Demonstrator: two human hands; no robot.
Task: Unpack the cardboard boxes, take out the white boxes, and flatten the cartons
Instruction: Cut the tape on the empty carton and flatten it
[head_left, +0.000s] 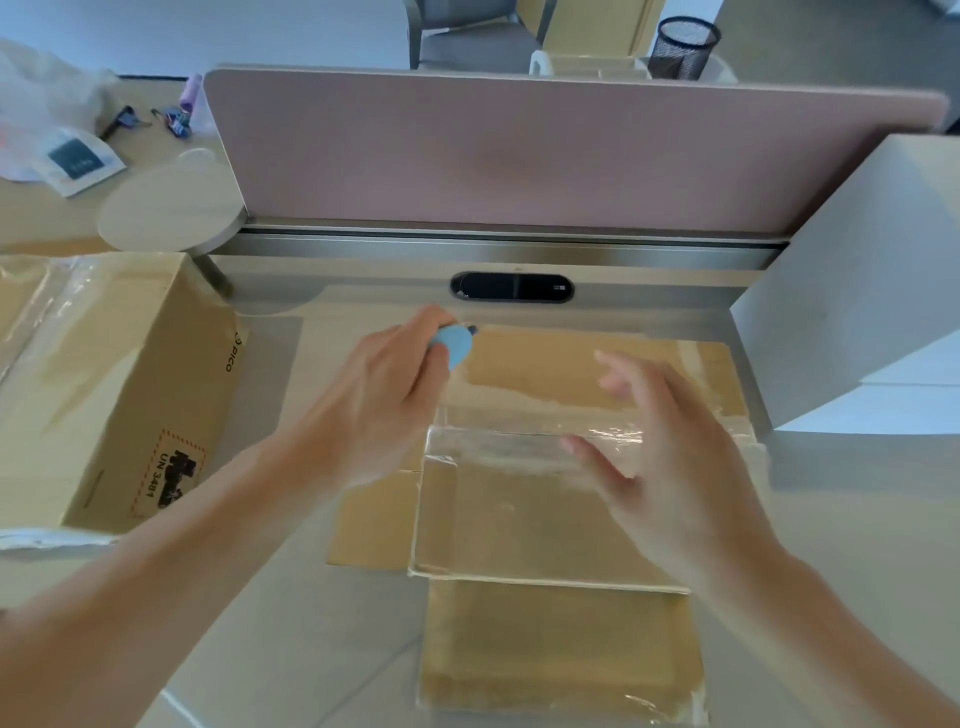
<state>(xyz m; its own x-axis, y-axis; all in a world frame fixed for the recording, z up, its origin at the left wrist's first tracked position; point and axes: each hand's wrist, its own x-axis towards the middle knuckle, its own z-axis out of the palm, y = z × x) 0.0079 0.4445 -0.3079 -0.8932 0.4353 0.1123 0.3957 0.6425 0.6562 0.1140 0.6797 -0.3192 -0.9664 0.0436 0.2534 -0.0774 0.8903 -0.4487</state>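
We see a bright, even scene with only faint shadows, such as the grey one on the desk (270, 374) right of the cardboard box (104, 364). Motion blur ghosts the fingers of the right hand (670, 457); the left hand (384, 395), gripping a blue cutter (453, 347), looks sharper. Glare glints on the tape (618, 434) across the flattened carton (545, 519). Wide-angle distortion bows the pink divider (519, 156).

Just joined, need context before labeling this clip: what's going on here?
A person is unpacking cartons at a desk. The left hand grips a small blue cutter at the far edge of a flattened carton lying on the desk. The right hand is open over it. A taped carton, not yet flattened, stands at the left, and white boxes sit at the right.
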